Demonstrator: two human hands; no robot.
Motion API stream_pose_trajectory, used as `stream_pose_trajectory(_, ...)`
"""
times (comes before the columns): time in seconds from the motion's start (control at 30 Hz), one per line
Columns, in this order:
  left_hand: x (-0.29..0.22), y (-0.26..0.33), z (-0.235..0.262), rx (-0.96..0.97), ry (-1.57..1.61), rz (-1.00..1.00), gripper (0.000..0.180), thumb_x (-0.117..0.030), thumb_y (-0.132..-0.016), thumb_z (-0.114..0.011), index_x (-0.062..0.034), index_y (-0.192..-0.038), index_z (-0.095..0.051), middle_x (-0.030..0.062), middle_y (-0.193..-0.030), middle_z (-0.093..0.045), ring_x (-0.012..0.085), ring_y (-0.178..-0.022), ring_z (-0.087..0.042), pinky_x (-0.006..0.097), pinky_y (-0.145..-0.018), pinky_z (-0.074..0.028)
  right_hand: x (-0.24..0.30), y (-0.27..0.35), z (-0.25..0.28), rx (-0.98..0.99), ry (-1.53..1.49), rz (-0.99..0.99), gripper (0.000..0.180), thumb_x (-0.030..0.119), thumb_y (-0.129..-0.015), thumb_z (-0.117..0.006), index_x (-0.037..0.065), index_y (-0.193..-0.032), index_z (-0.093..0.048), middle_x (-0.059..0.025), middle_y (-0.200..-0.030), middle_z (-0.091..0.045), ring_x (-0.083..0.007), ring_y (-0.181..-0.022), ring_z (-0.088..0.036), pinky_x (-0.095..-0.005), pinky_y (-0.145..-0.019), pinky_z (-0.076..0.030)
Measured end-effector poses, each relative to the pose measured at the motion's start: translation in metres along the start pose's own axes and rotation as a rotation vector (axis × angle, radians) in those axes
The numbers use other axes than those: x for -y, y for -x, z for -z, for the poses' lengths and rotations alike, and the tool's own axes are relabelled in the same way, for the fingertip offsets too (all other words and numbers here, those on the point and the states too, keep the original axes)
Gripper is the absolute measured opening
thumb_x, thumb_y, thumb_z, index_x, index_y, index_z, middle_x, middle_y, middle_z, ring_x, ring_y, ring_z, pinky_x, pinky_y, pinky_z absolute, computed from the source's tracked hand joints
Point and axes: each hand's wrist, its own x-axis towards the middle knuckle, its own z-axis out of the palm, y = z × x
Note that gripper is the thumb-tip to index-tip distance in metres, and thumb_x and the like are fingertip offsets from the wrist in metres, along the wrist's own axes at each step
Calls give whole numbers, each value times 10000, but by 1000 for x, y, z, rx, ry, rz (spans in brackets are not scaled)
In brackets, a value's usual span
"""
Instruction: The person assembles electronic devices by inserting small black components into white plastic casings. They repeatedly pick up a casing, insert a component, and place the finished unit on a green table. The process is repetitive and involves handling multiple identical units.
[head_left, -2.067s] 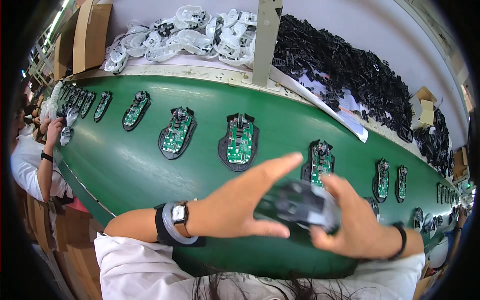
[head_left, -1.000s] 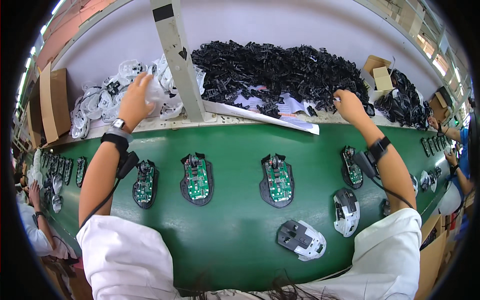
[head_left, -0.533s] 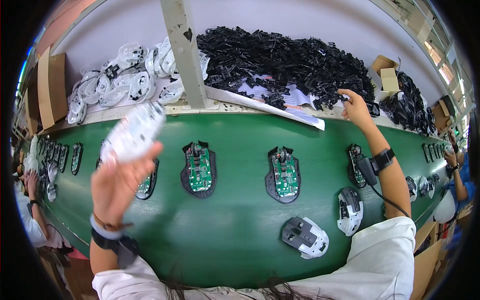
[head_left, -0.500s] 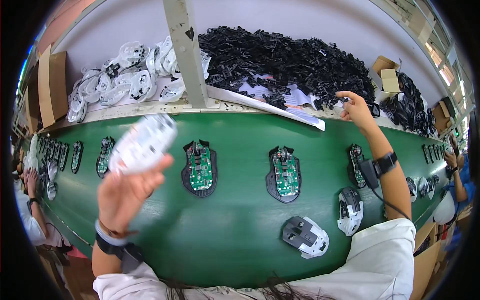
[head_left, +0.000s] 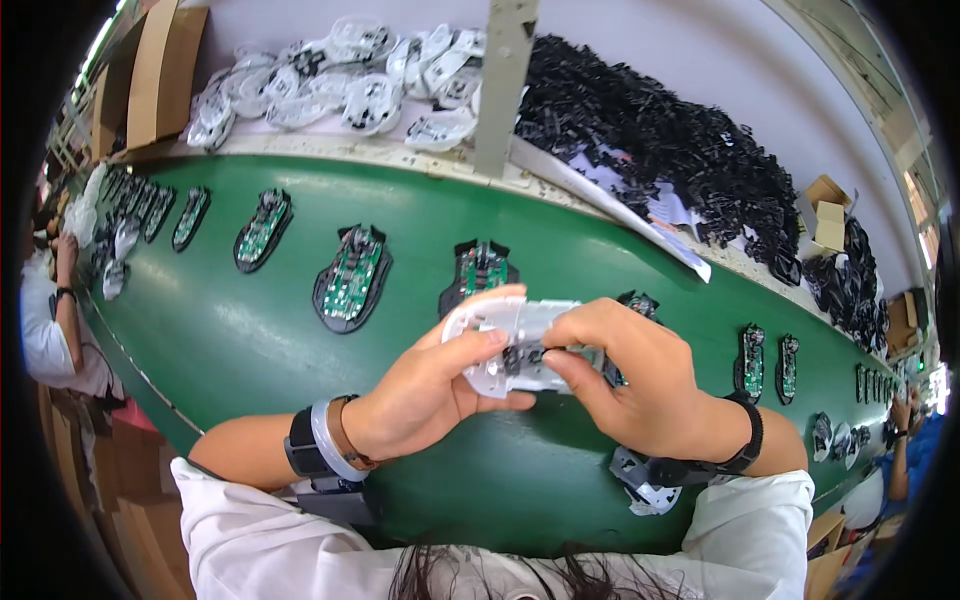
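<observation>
A white computer mouse shell (head_left: 533, 318), its inner side turned up, rests in my left hand (head_left: 410, 395), thumb on top and fingers beneath. My right hand (head_left: 645, 375) is over the shell's right part, thumb and forefinger pinching a small black plastic part (head_left: 545, 356) against the inside. The fingers partly hide that part. Just beyond the shell lies a mouse base with a green circuit board (head_left: 482, 268), its lower end covered by my left hand. Another mouse base (head_left: 640, 303) shows partly behind my right hand.
More mouse bases (head_left: 352, 282) stand in a row along the green work surface (head_left: 240, 330). A grey and white mouse (head_left: 650, 495) lies under my right forearm. Behind are white shells (head_left: 372, 103), a post (head_left: 505, 90) and a heap of black parts (head_left: 640, 120). Other people work at both sides.
My right hand has come back from the black parts heap to the shell. My left hand has brought the shell to the middle. The view has shifted, and the bases appear in different places.
</observation>
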Motion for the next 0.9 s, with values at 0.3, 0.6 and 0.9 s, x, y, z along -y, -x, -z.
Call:
stream_pose_trajectory(0.3,6,1,-2,-71,-375,-296,524,29,-828,-555,-68,-1317,-392,35,-1125,-548,98,-999,-539,266,-846,-470,-1,5,-3,53,418,179,311,37,-684,-697,38,-985,-616,-27,-726,-586,-217,-782,-540,-343,-658,-356)
stream_pose_trajectory(0.6,3,-2,-3,-156,-559,-426,435,69,-745,-492,-12,-1173,-497,41,-1049,-577,90,-966,-546,252,-859,-451,1,13,2,50,365,151,544,65,-667,-757,61,-1163,-533,-92,-1077,-591,-267,-977,-535,-358,-832,-413)
stream_pose_trajectory(0.9,4,2,-7,-156,-529,-398,436,69,-745,-486,-13,-1173,-507,44,-1049,-581,86,-954,-549,237,-821,-463,-15,2,-4,208,-139,-294,451,45,-759,-673,9,-1164,-478,-165,-1046,-535,-316,-962,-555,-366,-826,-460)
